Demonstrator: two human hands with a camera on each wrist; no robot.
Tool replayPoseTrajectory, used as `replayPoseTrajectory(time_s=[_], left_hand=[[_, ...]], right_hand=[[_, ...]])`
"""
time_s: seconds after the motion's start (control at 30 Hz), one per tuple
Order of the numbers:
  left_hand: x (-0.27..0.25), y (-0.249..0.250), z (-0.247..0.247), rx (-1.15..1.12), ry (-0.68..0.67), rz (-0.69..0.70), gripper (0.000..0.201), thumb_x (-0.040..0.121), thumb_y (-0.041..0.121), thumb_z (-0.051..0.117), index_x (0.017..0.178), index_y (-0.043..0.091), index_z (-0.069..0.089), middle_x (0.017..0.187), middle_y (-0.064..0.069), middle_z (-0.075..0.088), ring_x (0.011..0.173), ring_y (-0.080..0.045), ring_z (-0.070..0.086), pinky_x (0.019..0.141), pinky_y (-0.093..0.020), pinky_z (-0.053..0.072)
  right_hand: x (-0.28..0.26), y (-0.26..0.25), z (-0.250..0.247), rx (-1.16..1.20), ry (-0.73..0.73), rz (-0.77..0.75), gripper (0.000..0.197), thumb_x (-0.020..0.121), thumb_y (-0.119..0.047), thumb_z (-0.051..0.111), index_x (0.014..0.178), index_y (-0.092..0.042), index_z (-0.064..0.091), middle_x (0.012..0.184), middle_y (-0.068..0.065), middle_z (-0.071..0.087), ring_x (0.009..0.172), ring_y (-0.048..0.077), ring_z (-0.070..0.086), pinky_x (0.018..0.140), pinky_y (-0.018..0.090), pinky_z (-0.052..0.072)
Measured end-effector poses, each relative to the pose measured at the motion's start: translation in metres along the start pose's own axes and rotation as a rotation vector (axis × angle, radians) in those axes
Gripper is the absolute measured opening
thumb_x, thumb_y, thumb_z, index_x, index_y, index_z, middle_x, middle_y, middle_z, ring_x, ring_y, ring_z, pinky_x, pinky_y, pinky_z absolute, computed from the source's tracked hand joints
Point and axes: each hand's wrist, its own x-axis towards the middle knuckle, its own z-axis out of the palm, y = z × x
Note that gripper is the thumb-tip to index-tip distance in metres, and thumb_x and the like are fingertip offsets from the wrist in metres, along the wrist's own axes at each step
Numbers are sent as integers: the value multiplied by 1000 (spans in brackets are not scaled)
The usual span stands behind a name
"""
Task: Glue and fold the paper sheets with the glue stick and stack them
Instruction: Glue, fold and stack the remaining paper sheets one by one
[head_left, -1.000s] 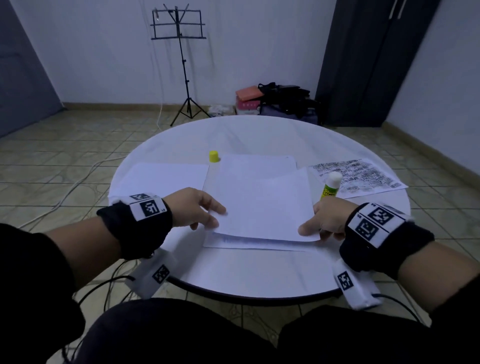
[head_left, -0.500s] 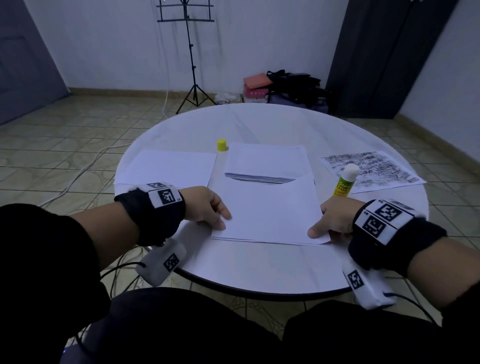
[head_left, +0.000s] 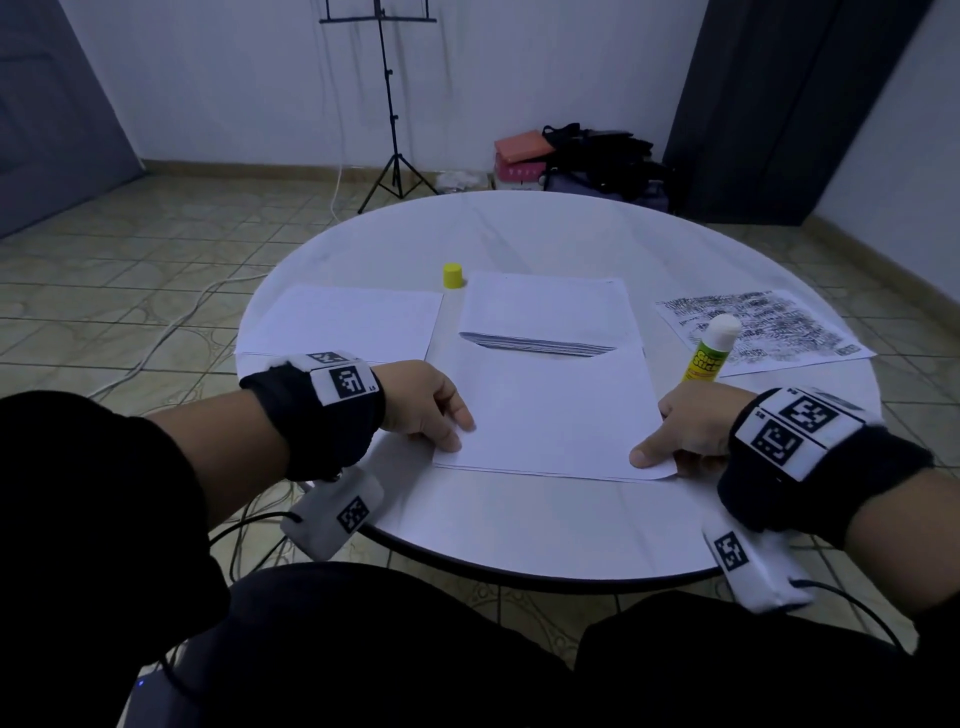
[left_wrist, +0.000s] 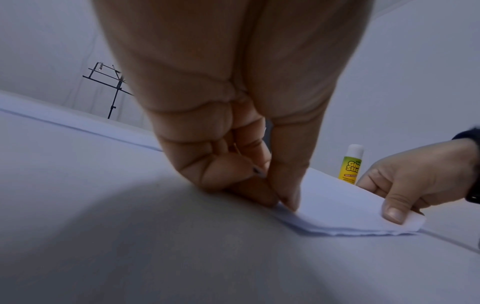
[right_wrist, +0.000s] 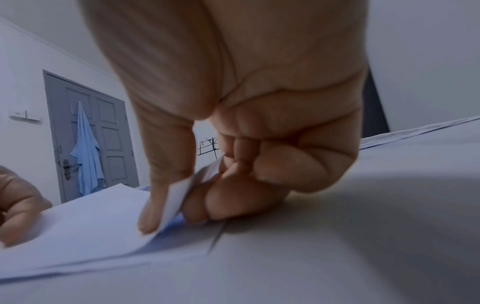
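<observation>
A white paper sheet (head_left: 550, 410) lies folded toward me on the round table, its free edge brought down onto the near edge. My left hand (head_left: 447, 426) pinches its near left corner (left_wrist: 285, 207) between thumb and fingers. My right hand (head_left: 660, 454) pinches the near right corner (right_wrist: 176, 197), thumb on top. The fold bulges open at the far side, over another white sheet (head_left: 545, 306). The uncapped glue stick (head_left: 709, 348) stands upright just beyond my right hand, also seen in the left wrist view (left_wrist: 350, 162).
A yellow cap (head_left: 453, 275) stands at the far left of the sheets. Another white sheet (head_left: 343, 322) lies to the left and a scribbled sheet (head_left: 769, 322) to the right. The table edge (head_left: 519, 569) is close to me. A music stand (head_left: 387, 98) is behind.
The folded flap has been pulled further toward me until its edge meets the sheet's near edge. Both hands kept hold of the corners.
</observation>
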Motion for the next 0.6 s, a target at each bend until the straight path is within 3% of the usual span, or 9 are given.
replayPoseTrajectory(time_s=[0.17, 0.47, 0.6], left_hand=[[-3, 3, 1, 46, 26, 4, 19, 77, 18, 78, 89, 27, 68, 61, 9, 52, 53, -6, 46, 46, -4, 36], [-8, 7, 2, 105, 71, 2, 18, 77, 19, 78, 91, 27, 69, 63, 10, 50, 51, -4, 43, 40, -3, 31], [-9, 11, 4, 178, 96, 6, 23, 77, 21, 77, 99, 26, 71, 66, 13, 49, 51, -1, 42, 38, -3, 29]], right_hand=[[-2, -1, 1, 11, 18, -2, 35, 73, -26, 80, 63, -7, 53, 55, 6, 61, 51, 21, 52, 51, 23, 38], [-4, -3, 1, 12, 11, -7, 30, 74, -25, 80, 76, -3, 61, 60, 8, 63, 57, 23, 55, 56, 23, 41], [-5, -5, 1, 9, 15, -9, 32, 75, -21, 79, 70, -5, 53, 58, 7, 61, 52, 21, 53, 55, 24, 42]])
